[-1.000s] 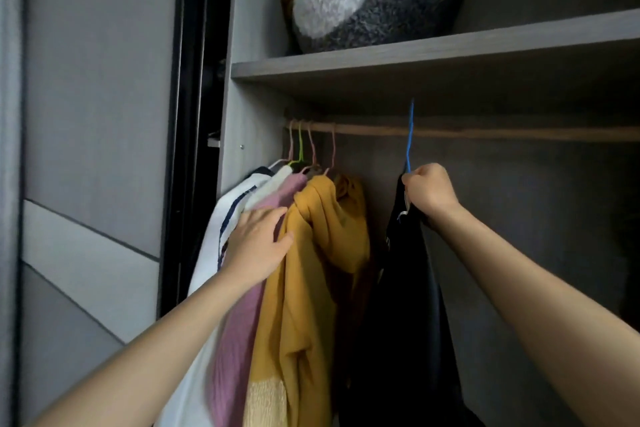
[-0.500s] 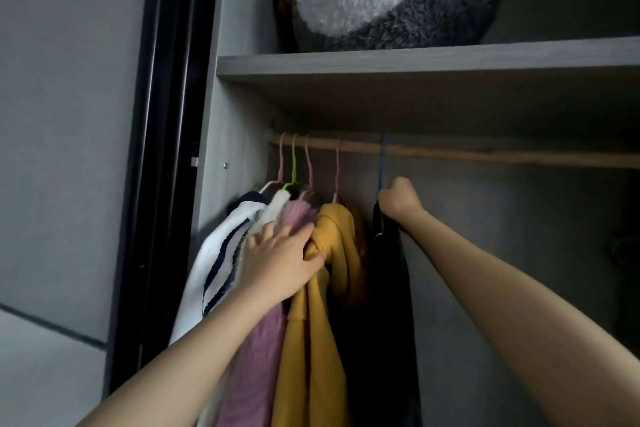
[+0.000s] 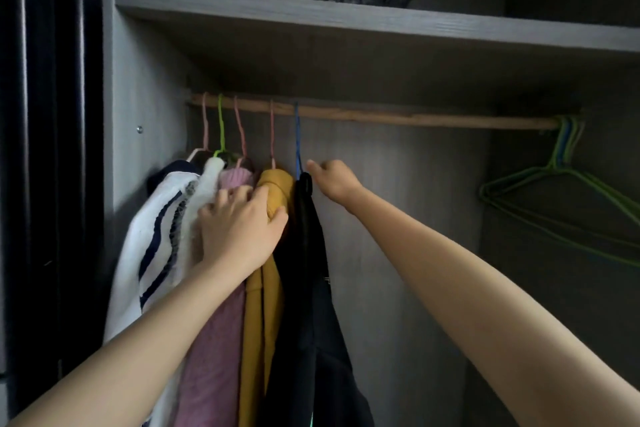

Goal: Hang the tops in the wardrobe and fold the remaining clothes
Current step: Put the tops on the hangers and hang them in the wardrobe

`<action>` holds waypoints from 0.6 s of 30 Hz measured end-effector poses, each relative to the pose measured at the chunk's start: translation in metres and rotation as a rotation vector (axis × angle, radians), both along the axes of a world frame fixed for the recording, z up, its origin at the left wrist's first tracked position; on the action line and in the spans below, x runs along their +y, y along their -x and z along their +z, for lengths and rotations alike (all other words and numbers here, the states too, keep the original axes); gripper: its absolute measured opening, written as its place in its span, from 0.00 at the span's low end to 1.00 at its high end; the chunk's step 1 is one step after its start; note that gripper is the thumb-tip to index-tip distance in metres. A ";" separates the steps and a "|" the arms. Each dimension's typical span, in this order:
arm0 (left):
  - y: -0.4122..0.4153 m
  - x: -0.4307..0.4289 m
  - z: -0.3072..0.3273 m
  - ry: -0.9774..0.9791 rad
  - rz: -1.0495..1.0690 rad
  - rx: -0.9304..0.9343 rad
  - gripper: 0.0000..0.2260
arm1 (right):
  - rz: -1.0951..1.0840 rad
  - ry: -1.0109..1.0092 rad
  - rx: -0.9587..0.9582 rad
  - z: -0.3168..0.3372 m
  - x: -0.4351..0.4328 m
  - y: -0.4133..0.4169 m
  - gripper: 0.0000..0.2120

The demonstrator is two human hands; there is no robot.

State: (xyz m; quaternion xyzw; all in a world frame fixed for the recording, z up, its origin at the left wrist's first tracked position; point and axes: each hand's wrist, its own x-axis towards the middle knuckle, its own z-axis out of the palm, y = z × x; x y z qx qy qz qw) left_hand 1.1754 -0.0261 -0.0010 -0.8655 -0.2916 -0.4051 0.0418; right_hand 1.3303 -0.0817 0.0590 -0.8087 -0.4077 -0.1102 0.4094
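Fig.: black top (image 3: 311, 288) hangs on rail (image 3: 415, 116) via blue hanger (image 3: 297, 135). L hand (image 3: 242, 229) grips mustard top (image 3: 273, 184); R hand (image 3: 334, 180) sits just beside blue hanger, grip indeterminate. Risk: L-hand tug could drag mustard top off rail.

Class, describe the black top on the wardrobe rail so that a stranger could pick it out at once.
Find the wooden rail under the wardrobe shelf and its bunch of clothes at the left end. The black top is the rightmost garment there, next to the mustard top. It alone is all black and hangs from a blue hanger.
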 end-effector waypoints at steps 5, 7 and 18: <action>-0.021 -0.030 0.008 -0.151 -0.237 -0.156 0.22 | -0.271 0.052 -0.083 -0.006 -0.073 -0.036 0.13; -0.034 -0.046 0.008 -0.225 -0.304 -0.170 0.21 | -0.424 0.105 -0.121 -0.011 -0.113 -0.050 0.14; -0.138 -0.160 -0.020 -0.157 -0.519 0.110 0.19 | -1.131 0.160 -0.067 -0.032 -0.354 -0.100 0.15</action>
